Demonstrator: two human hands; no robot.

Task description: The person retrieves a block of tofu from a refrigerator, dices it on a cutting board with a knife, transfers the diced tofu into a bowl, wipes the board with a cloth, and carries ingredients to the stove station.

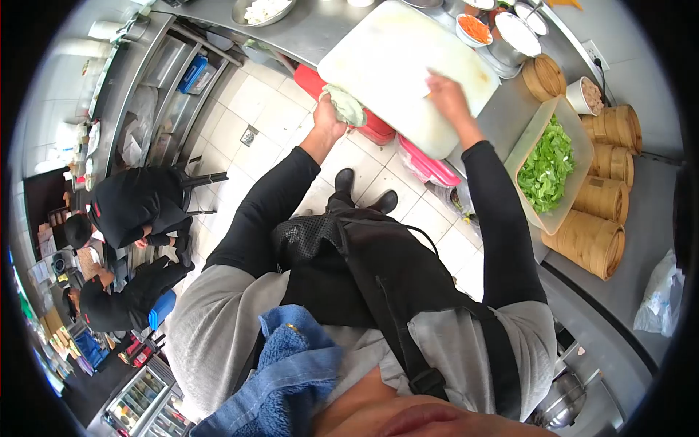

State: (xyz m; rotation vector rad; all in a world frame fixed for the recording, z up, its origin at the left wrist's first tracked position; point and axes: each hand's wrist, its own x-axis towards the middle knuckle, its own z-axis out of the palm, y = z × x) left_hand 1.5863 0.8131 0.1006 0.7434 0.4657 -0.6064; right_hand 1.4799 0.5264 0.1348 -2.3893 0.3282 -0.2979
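My left hand [326, 125] is closed on a pale green cloth [345, 105], held just off the left edge of a large white cutting board [393, 65]. Over the right part of that board is my right hand [445, 100], blurred by motion; a small orange bit shows by its fingers, and whether it holds anything is unclear. A white bowl of orange shreds [474, 30] stands beyond the board. To the right, a rectangular tub [521, 154] holds chopped green leaves [547, 169].
Bamboo steamers [591, 234] line the right side, near a container of pinkish pieces [585, 96]. Red containers [375, 128] and a pink lidded box [429, 164] sit below the board's edge. Two people in black [138, 207] are at the left, by steel shelving [138, 95].
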